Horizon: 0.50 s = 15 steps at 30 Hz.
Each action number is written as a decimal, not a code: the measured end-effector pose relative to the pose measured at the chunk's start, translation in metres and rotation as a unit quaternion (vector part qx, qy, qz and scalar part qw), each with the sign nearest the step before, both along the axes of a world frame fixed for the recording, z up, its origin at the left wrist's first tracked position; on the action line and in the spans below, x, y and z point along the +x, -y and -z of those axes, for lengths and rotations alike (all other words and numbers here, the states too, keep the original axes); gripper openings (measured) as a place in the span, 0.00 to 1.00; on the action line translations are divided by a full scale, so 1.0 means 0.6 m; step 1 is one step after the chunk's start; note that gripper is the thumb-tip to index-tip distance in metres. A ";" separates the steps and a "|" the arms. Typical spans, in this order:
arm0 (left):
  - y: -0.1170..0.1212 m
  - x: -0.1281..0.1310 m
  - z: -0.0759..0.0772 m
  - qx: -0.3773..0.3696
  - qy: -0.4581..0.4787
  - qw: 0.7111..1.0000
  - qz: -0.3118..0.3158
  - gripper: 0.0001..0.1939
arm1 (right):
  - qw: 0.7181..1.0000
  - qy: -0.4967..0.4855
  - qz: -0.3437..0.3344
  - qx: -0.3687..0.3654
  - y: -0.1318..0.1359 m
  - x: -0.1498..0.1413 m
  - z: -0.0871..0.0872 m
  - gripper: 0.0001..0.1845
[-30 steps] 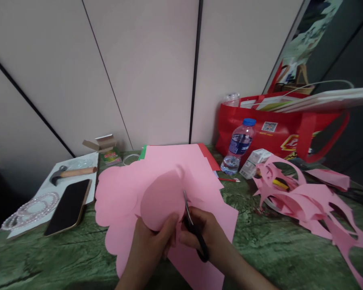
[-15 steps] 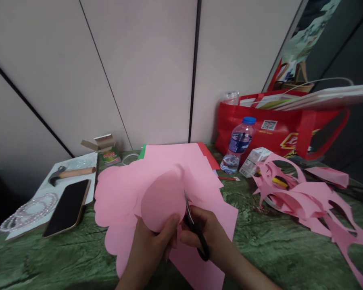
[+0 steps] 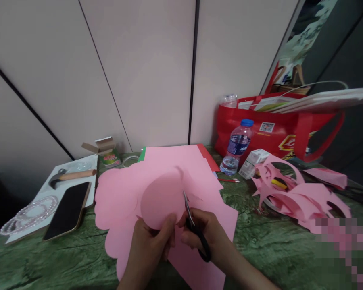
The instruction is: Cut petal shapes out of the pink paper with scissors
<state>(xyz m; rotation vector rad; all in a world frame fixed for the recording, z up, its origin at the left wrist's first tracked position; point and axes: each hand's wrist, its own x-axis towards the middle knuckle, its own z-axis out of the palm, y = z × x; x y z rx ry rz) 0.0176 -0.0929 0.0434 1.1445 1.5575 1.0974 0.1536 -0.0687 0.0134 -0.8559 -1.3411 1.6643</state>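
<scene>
My left hand (image 3: 154, 241) pinches the lower edge of a rounded piece of pink paper (image 3: 161, 199), thumb on top. In my right hand (image 3: 207, 233) are black-handled scissors (image 3: 196, 233), their blades pointing up and away along the right edge of that paper. How far apart the blades are is hard to make out. Beneath both hands lie pink sheets (image 3: 181, 159), and to the left spread pink pieces with scalloped edges (image 3: 111, 197). The fingers under the paper are hidden.
A phone (image 3: 68, 211), a hammer (image 3: 75, 174) and a bead string (image 3: 33, 213) lie at left beside a small open box (image 3: 109, 155). At right stand a water bottle (image 3: 237, 147), a red bag (image 3: 260, 129) and a heap of pink paper scraps (image 3: 296, 197).
The scissors and both hands stay nearly in place at the paper's right edge, with only a slight shift. The whole view has moved a little.
</scene>
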 end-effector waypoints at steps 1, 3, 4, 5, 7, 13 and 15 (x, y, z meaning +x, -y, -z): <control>0.000 -0.001 0.001 0.000 0.003 1.000 0.000 0.25 | 1.000 0.002 0.001 -0.001 0.000 0.000 -0.001 0.11; 0.000 -0.002 0.001 0.002 0.003 1.000 0.000 0.25 | 1.000 0.003 -0.001 -0.002 0.001 0.000 -0.005 0.12; 0.000 -0.002 0.001 0.003 -0.001 1.000 0.000 0.25 | 1.000 0.005 -0.001 -0.004 0.001 0.000 -0.007 0.12; 0.000 -0.002 0.001 0.004 -0.005 1.000 0.001 0.25 | 1.000 0.008 -0.002 -0.005 0.002 0.001 -0.010 0.13; 0.000 -0.002 0.001 0.004 -0.007 1.000 0.001 0.25 | 1.000 0.010 -0.003 -0.009 0.004 0.001 -0.015 0.14; 0.000 0.002 -0.008 -0.001 0.012 1.000 -0.016 0.25 | 1.000 0.017 -0.008 -0.008 0.008 -0.004 -0.017 0.15; 0.001 0.005 -0.015 -0.006 -0.016 0.998 -0.052 0.25 | 1.000 0.027 -0.010 -0.012 0.008 -0.005 -0.012 0.15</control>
